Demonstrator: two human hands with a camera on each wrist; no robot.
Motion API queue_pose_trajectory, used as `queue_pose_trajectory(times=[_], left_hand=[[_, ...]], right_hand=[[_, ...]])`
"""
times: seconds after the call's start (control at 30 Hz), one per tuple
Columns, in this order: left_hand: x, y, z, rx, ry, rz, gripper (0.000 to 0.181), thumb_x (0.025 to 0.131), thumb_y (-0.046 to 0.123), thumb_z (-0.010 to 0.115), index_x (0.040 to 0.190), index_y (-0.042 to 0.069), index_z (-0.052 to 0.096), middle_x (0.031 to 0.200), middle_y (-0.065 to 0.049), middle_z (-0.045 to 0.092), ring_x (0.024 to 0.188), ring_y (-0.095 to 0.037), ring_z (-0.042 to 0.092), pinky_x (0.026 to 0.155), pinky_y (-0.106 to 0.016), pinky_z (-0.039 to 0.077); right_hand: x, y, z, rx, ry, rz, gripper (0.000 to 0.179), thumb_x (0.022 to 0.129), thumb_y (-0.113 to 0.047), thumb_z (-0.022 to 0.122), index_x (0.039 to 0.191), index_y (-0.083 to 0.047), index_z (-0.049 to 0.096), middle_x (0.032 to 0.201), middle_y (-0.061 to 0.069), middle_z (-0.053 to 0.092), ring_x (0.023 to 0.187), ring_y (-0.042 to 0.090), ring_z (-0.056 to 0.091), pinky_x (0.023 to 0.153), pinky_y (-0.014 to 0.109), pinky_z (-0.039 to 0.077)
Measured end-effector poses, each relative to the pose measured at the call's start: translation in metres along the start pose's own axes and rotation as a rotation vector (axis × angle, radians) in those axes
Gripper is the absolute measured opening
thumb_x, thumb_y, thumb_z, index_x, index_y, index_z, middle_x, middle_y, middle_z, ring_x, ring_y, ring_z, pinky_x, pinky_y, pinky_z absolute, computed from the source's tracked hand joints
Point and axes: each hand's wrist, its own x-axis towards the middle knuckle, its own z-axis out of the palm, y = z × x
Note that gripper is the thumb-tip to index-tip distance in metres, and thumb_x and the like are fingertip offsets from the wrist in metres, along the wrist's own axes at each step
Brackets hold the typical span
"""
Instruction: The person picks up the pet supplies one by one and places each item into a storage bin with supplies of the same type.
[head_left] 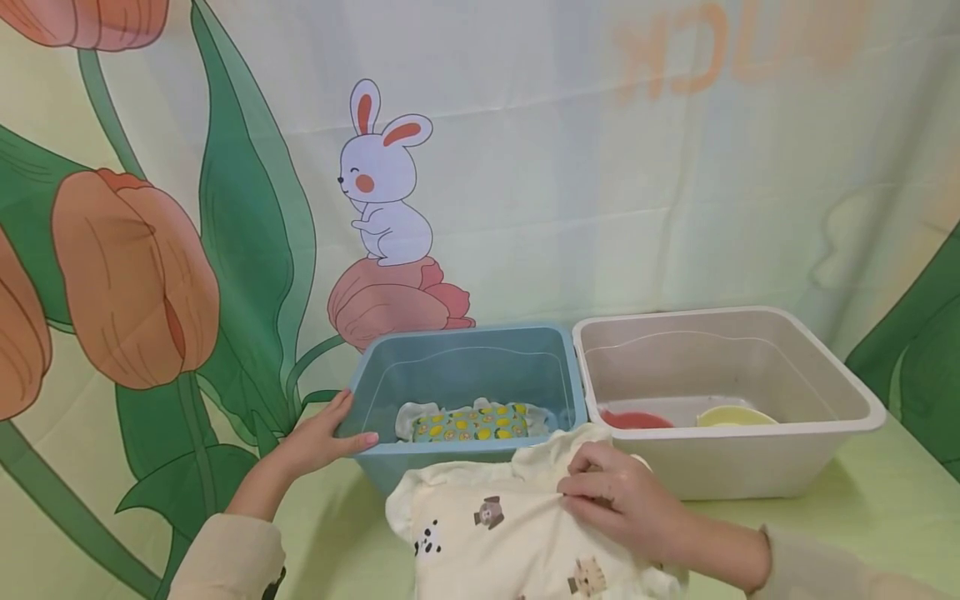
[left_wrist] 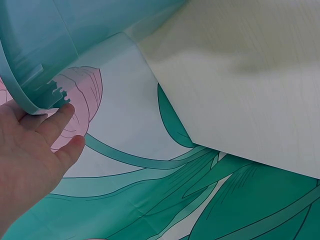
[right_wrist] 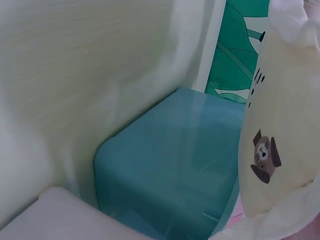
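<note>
My right hand point(head_left: 622, 496) pinches the upper edge of a cream ruffle-edged cloth point(head_left: 495, 508) printed with animal faces. The cloth hangs in front of the blue bin point(head_left: 465, 337) and covers part of its front wall. In the right wrist view the same cloth point(right_wrist: 287, 110) shows at the right. My left hand point(head_left: 326, 433) rests on the blue bin's left front corner, thumb along the front rim. Fairly straight fingers of it show against the rim in the left wrist view. Inside the blue bin lies a ruffled cloth item with a lemon print point(head_left: 472, 423).
A beige bin point(head_left: 750, 462) stands right beside the blue one, holding a red item point(head_left: 637, 419) and a yellow item point(head_left: 735, 414), both partly hidden by its rim. Both bins stand on a pale green table point(head_left: 862, 533). Behind hangs a printed curtain point(head_left: 525, 192) with tulips and a rabbit.
</note>
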Motion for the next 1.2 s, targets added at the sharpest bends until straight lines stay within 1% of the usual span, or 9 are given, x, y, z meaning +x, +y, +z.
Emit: queue_pose_trajectory(times=[0.1,0.23,0.33,0.4,0.5,0.63,0.83,1.2], left_hand=[[0.0,0.001,0.0,0.004,0.0,-0.004,0.095,0.08,0.052,0.055,0.141,-0.002,0.005,0.147,-0.022,0.001,0.131,-0.045,0.01,0.1,-0.06,0.02],[0.0,0.0,0.001,-0.003,0.005,0.006,0.097,0.079,0.054,0.055,0.141,-0.002,0.006,0.147,-0.023,0.001,0.131,-0.046,0.01,0.099,-0.061,0.02],[-0.001,0.0,0.001,-0.006,0.013,0.021,0.098,0.078,0.055,0.054,0.141,-0.003,0.006,0.147,-0.023,0.002,0.13,-0.047,0.012,0.097,-0.062,0.02],[-0.001,0.0,0.001,-0.009,0.017,0.029,0.099,0.078,0.056,0.054,0.141,-0.003,0.006,0.146,-0.024,0.002,0.129,-0.048,0.011,0.097,-0.063,0.019],[-0.001,0.0,0.001,0.0,0.017,0.024,0.098,0.079,0.055,0.055,0.141,-0.003,0.007,0.146,-0.023,0.002,0.13,-0.047,0.012,0.098,-0.061,0.02],[-0.001,0.001,0.0,0.01,0.008,0.012,0.096,0.08,0.053,0.055,0.141,-0.003,0.007,0.147,-0.023,0.001,0.131,-0.045,0.011,0.1,-0.06,0.02],[0.0,0.001,0.001,0.007,0.005,0.006,0.094,0.081,0.051,0.055,0.141,-0.003,0.006,0.147,-0.023,0.0,0.131,-0.045,0.011,0.1,-0.06,0.02],[-0.001,0.0,0.0,0.01,0.009,0.002,0.095,0.08,0.052,0.055,0.141,-0.002,0.006,0.147,-0.022,0.0,0.131,-0.045,0.01,0.1,-0.06,0.019]], right_hand=[[0.003,0.001,-0.002,0.004,0.022,-0.019,0.012,0.073,-0.005,0.069,0.084,-0.008,0.072,0.082,-0.005,0.053,0.074,0.004,0.047,0.062,0.008,0.04],[0.007,0.003,-0.003,-0.003,0.069,-0.069,0.008,0.078,-0.011,0.067,0.082,-0.008,0.072,0.081,-0.004,0.053,0.072,0.004,0.047,0.064,0.005,0.037],[0.011,0.005,-0.004,-0.007,0.089,-0.1,0.013,0.082,-0.017,0.063,0.081,-0.008,0.072,0.081,-0.004,0.053,0.071,0.005,0.047,0.064,0.005,0.036],[0.013,0.005,-0.005,-0.008,0.087,-0.103,0.01,0.081,-0.015,0.064,0.08,-0.008,0.072,0.081,-0.004,0.053,0.071,0.004,0.047,0.064,0.005,0.035],[0.015,0.005,-0.006,-0.006,0.071,-0.084,0.007,0.076,-0.009,0.067,0.081,-0.008,0.072,0.081,-0.004,0.054,0.07,0.004,0.047,0.062,0.006,0.037],[0.018,0.006,-0.008,-0.003,0.036,-0.035,0.012,0.072,-0.004,0.069,0.083,-0.008,0.072,0.081,-0.004,0.054,0.07,0.003,0.046,0.059,0.009,0.039],[0.022,0.006,-0.011,0.002,0.015,-0.011,0.012,0.072,-0.004,0.069,0.083,-0.007,0.072,0.081,-0.004,0.054,0.071,0.003,0.047,0.059,0.011,0.04],[0.029,0.01,-0.014,0.008,0.027,-0.007,0.012,0.072,-0.003,0.068,0.082,-0.007,0.072,0.078,-0.004,0.054,0.07,0.004,0.047,0.059,0.013,0.04]])
